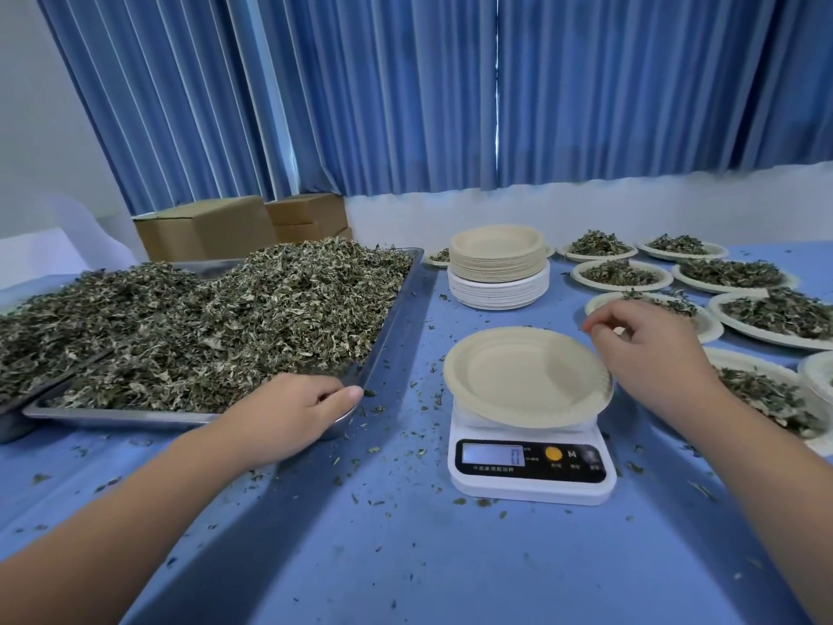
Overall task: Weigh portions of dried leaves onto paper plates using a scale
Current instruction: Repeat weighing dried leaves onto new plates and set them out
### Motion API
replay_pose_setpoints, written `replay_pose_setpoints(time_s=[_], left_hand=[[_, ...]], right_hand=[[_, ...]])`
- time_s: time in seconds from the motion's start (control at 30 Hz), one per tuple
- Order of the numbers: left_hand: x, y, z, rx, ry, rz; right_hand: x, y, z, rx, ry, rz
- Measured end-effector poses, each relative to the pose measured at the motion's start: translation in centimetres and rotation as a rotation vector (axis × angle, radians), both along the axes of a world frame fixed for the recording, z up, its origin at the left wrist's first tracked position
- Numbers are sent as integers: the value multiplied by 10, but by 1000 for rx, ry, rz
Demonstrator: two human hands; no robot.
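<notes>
Ok, status. Left hand (293,412) is at the near right corner of the metal tray (396,318), knuckles up, fingers curled down over the rim of a small metal bowl (343,424) and thumb laid along the bowl's far edge. So it's gripping the bowl, which sits on the table (405,557) right against the tray corner. Most of the bowl is hidden under the hand.

Right hand (649,349) hovers just right of the paper plate (527,376), slightly past its far right rim and not touching it. Fingers are loosely curled, with thumb and forefinger tips close together. There's a dark speck at the tips, but it's too small to tell if it's pinching a bit of leaf or nothing.

The plate sits bare on the scale (532,471), tilted a bit toward the near side, and overhangs the platform all round. Display reads 0. The scale is centre-right on the table, near the person.

Dried leaves (203,322) are heaped high in the tray on the left, with crumbs scattered across the blue table. The plate stack (498,268) is far of the scale, beige plates on top of white. Filled plates (578,276) are spread over the right side, far to near. Cardboard boxes (207,227) stand behind the tray, against blue curtains (405,92).
</notes>
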State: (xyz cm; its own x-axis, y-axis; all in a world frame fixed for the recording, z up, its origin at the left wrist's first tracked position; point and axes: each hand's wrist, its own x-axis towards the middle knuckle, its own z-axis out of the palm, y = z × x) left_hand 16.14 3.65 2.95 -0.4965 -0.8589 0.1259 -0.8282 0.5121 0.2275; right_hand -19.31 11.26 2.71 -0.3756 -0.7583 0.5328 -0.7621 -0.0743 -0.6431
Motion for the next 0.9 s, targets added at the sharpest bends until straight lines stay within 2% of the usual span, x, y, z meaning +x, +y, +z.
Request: replay_pose_setpoints(time_s=[0.23, 0.37, 0.47, 0.6, 0.7, 0.9], left_hand=[[-9, -23, 13, 178, 145, 108], [-34, -26, 35, 81, 350, 192], [-74, -19, 48, 5, 444, 93], [-136, -4, 53, -3, 590, -100], [-172, 4, 47, 30, 596, -189], [-185, 13, 27, 210, 391, -337]], right_hand=[[0, 0, 0, -4, -30, -1], [-1, 0, 0, -5, -36, 0], [-2, -1, -1, -18, -29, 5], [-3, -2, -2, -27, -10, 6], [-4, -2, -3, -41, -29, 1], [-4, -4, -3, -56, -6, 23]])
